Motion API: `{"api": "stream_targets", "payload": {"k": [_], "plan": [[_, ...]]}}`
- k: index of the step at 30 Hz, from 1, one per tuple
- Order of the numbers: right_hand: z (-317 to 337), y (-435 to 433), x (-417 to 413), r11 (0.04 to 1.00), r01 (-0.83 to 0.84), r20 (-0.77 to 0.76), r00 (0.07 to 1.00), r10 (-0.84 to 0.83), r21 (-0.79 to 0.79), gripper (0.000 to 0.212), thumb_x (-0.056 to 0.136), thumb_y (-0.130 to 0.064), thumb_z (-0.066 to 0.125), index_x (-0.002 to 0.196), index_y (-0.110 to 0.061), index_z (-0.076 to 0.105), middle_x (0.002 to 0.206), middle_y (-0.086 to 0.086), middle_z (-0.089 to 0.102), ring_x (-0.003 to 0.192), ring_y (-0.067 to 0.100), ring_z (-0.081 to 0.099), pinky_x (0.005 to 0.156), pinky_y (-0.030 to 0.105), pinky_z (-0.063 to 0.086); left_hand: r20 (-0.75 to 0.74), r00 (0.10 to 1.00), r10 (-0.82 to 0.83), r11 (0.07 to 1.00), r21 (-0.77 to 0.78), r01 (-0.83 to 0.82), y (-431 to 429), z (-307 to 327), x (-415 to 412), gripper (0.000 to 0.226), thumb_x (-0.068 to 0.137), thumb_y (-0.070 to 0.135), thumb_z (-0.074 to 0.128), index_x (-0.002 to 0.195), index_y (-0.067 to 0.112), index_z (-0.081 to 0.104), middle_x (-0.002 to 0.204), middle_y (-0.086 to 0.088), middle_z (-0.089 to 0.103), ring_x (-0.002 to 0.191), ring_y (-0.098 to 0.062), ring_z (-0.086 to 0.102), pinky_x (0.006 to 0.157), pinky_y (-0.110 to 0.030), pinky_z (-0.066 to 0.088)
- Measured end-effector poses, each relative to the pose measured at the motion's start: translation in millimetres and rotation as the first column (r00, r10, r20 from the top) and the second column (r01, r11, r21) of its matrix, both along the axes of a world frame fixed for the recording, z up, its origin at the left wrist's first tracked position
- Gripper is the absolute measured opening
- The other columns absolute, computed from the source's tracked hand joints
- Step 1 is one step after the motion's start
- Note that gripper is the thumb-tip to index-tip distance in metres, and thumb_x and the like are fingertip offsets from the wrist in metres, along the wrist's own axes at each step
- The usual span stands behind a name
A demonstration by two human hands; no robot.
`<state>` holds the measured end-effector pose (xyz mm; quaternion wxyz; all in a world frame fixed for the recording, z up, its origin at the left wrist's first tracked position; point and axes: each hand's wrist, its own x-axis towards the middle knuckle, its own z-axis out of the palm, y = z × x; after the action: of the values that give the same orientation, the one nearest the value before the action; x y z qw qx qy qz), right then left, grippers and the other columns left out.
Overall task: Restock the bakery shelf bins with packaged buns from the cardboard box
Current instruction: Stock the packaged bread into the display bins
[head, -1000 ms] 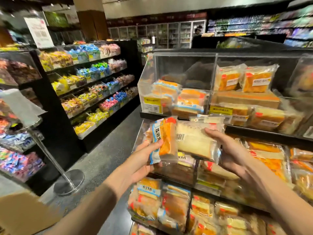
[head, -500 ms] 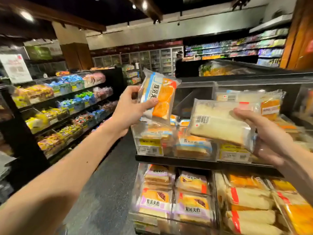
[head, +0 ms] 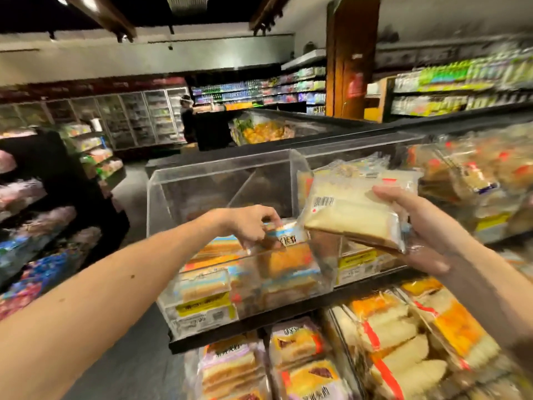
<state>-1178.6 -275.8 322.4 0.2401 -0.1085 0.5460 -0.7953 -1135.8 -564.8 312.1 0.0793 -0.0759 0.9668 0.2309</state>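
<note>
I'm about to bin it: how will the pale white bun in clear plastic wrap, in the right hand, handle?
The pale white bun in clear plastic wrap probably squashes easily: it looks like soft bread. The glossy film may slip. It seems light: the right hand carries it by one end.

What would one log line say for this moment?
left hand: pinches orange bun pack inside clear bin | right hand: holds white bun pack

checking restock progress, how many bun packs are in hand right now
2: orange bun pack, pinched by the left hand in the clear bin; white bun pack, in the right hand.
</note>
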Motion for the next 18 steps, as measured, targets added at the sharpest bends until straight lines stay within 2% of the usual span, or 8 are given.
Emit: {"api": "stream_targets", "payload": {"k": [3,5,8,9,10,12,15,18], "plan": [[-1.1,-2.7,3.8,1.000,0.002,0.036,0.999,-0.002,-0.008,0.055,0.068,-0.028,0.079,0.119,-0.012,0.066,0.108,0.016,0.074,0.097,0.032,0.073,0.087,0.048,0.059,0.021,0.997,-0.076,0.997,-0.022,0.077,2.3,-12.2,-12.1,0.026,0.092,0.006,0.064,0.105,0.021,0.047,0.066,0.009,0.059,0.057,-0.010,0.048,0.047,-0.022,0.037],[-4.3,-5.6,4.4,1.000,0.009,0.048,0.999,-0.008,-0.024,0.059,0.066,-0.027,0.080,0.121,-0.012,0.064,0.106,0.015,0.075,0.094,0.031,0.074,0.081,0.048,0.061,0.020,0.990,-0.138,0.982,-0.131,0.140,5.0,-18.4,-13.6,0.012,0.097,0.013,0.058,0.095,0.020,0.049,0.061,0.010,0.056,0.058,-0.013,0.051,0.049,-0.021,0.037],[-7.2,-9.8,5.5,1.000,-0.004,0.037,0.999,0.005,-0.026,0.060,0.067,-0.028,0.079,0.123,-0.011,0.064,0.108,0.014,0.074,0.097,0.030,0.073,0.084,0.048,0.059,0.039,0.979,-0.200,0.838,-0.511,0.192,11.1,-24.3,-12.3,0.019,0.096,0.031,0.060,0.084,0.026,0.047,0.083,-0.001,0.061,0.082,-0.031,0.058,0.066,-0.032,0.042],[-6.5,-11.2,6.6,1.000,-0.011,0.037,0.999,0.012,-0.028,0.058,0.068,-0.027,0.078,0.122,-0.011,0.064,0.108,0.014,0.075,0.097,0.030,0.073,0.084,0.048,0.059,0.023,0.976,-0.216,0.778,-0.601,0.186,11.4,-24.1,-11.8,0.017,0.096,0.035,0.060,0.088,0.024,0.050,0.095,-0.007,0.062,0.092,-0.034,0.059,0.073,-0.035,0.043],[-5.7,-12.3,7.6,1.000,-0.014,0.037,0.999,0.015,-0.026,0.056,0.068,-0.027,0.077,0.120,-0.011,0.064,0.106,0.013,0.075,0.096,0.029,0.073,0.083,0.047,0.059,0.009,0.979,-0.203,0.758,-0.631,0.163,12.1,-21.7,-10.5,0.020,0.096,0.041,0.059,0.099,0.021,0.057,0.108,-0.011,0.062,0.102,-0.034,0.058,0.077,-0.036,0.043],[-3.2,-13.5,8.9,0.999,-0.025,0.043,0.999,0.025,-0.020,0.051,0.072,-0.025,0.076,0.119,-0.010,0.064,0.104,0.013,0.076,0.094,0.028,0.074,0.080,0.044,0.060,-0.044,0.980,-0.193,0.787,-0.603,0.128,11.8,-11.8,-7.0,0.042,0.090,0.049,0.065,0.119,0.019,0.060,0.118,-0.011,0.064,0.111,-0.033,0.059,0.083,-0.036,0.045],[2.6,-13.5,9.0,0.997,-0.046,0.053,0.997,0.049,-0.054,0.032,0.086,-0.020,0.069,0.115,-0.009,0.063,0.099,0.013,0.076,0.086,0.027,0.075,0.067,0.038,0.063,-0.165,0.976,-0.145,0.874,-0.483,0.049,7.8,15.5,8.8,0.069,0.078,0.045,0.081,0.133,0.017,0.050,0.123,-0.005,0.063,0.113,-0.023,0.058,0.090,-0.033,0.046],[9.9,-18.5,6.3,0.996,-0.056,0.045,0.997,0.059,-0.068,0.033,0.087,-0.021,0.070,0.116,-0.009,0.062,0.100,0.015,0.076,0.087,0.028,0.075,0.069,0.039,0.063,-0.407,0.887,-0.218,0.907,-0.419,0.030,13.9,39.5,37.6,0.094,0.069,0.041,0.087,0.143,0.022,0.035,0.132,-0.003,0.050,0.122,-0.019,0.048,0.099,-0.032,0.041]]}}
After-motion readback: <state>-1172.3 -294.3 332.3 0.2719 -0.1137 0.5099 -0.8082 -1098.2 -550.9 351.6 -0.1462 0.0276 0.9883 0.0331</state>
